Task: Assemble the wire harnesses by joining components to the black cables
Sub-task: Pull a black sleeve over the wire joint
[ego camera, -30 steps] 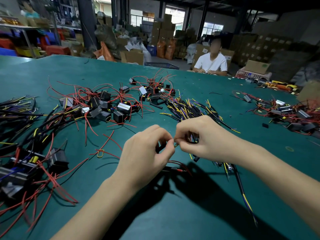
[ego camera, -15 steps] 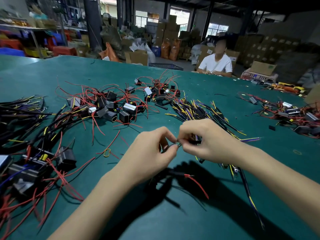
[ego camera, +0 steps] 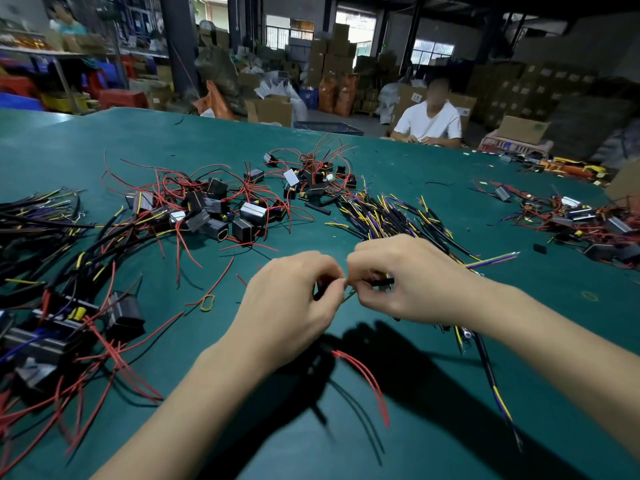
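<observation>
Two bare hands meet above the middle of a wide teal-green work table (ego camera: 104, 140), seen from the wearer's own head. The left hand (ego camera: 294, 299) has its fingers curled, thumb and forefinger pinched together on the end of a thin wire where it meets the other hand. The right hand (ego camera: 412, 282) is curled too, its fingers clamped around a short black cable end (ego camera: 382, 282) that pokes out between them (exactly what is being joined at the pinch point is too small to make out). Below the left hand, a pair of thin red wires (ego camera: 367, 382) trails down toward the viewer, held just above the table. Below the right wrist, a long black cable with yellow and purple leads (ego camera: 491, 386) runs away along the table surface.

Just behind the hands lies a loose bundle of black cables with yellow and purple tips (ego camera: 388, 216). Further back and to the left is a heap of small black box-shaped components tangled with red wires (ego camera: 221, 206). At the far left edge lies a pile of joined black cables, boxes and red wire (ego camera: 52, 306). A similar smaller heap of boxes and red wires (ego camera: 581, 220) sits at the far right. At the table's far side, a seated person in a white T-shirt (ego camera: 429, 123) is in front of stacked brown cardboard boxes (ego camera: 332, 53).
</observation>
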The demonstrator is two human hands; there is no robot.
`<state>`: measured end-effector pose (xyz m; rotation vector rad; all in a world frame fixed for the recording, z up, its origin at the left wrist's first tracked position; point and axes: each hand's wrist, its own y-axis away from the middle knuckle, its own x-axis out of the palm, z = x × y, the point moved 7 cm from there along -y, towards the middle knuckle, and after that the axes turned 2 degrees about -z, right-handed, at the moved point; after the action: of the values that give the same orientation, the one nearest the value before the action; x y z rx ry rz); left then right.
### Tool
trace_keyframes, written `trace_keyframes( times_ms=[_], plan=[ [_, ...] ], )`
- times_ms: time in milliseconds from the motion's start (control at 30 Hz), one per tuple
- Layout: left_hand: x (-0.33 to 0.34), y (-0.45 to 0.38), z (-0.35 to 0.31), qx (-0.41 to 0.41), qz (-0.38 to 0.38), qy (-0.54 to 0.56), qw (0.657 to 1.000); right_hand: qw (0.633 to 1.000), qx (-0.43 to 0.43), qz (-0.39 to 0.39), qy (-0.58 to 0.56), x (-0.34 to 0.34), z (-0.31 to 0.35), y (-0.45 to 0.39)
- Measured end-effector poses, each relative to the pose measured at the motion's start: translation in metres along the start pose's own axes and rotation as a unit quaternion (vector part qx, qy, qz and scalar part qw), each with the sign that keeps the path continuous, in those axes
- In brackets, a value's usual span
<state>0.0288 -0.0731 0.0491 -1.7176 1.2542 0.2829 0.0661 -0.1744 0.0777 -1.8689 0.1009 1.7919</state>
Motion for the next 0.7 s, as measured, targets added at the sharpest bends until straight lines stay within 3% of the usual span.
trace_keyframes(
  times_ms=[67, 133, 200, 267, 300, 367, 433, 533, 700],
  plan=[
    [0.005, -0.002, 0.014, -0.096, 0.027, 0.090, 0.991, 0.980, -0.097, -0.063, 0.163, -0.001, 0.018, 0.002],
    [0.012, -0.003, 0.028, -0.196, 0.076, 0.214, 0.954, 0.942, -0.171, -0.105, 0.268, 0.003, 0.030, 0.006],
    [0.018, 0.000, 0.036, -0.275, 0.132, 0.309, 0.901, 0.927, -0.197, -0.136, 0.290, 0.005, 0.034, 0.007],
    [0.019, 0.003, 0.039, -0.296, 0.155, 0.329, 0.883, 0.951, -0.158, -0.125, 0.235, 0.005, 0.028, 0.002],
    [0.016, 0.002, 0.039, -0.278, 0.143, 0.310, 0.898, 0.972, -0.116, -0.105, 0.176, 0.005, 0.022, -0.001],
    [0.007, -0.004, 0.032, -0.174, 0.092, 0.198, 0.960, 0.998, -0.013, -0.050, 0.025, 0.006, 0.005, -0.007],
    [0.001, -0.004, 0.016, -0.051, 0.053, 0.074, 0.995, 0.993, 0.053, -0.009, -0.105, 0.009, -0.007, -0.007],
    [-0.002, -0.002, 0.004, 0.050, 0.037, -0.022, 0.998, 0.973, 0.100, 0.008, -0.207, 0.009, -0.012, -0.007],
    [-0.004, -0.001, -0.005, 0.123, 0.021, -0.078, 0.989, 0.950, 0.140, 0.050, -0.275, 0.013, -0.016, -0.005]
  ],
)
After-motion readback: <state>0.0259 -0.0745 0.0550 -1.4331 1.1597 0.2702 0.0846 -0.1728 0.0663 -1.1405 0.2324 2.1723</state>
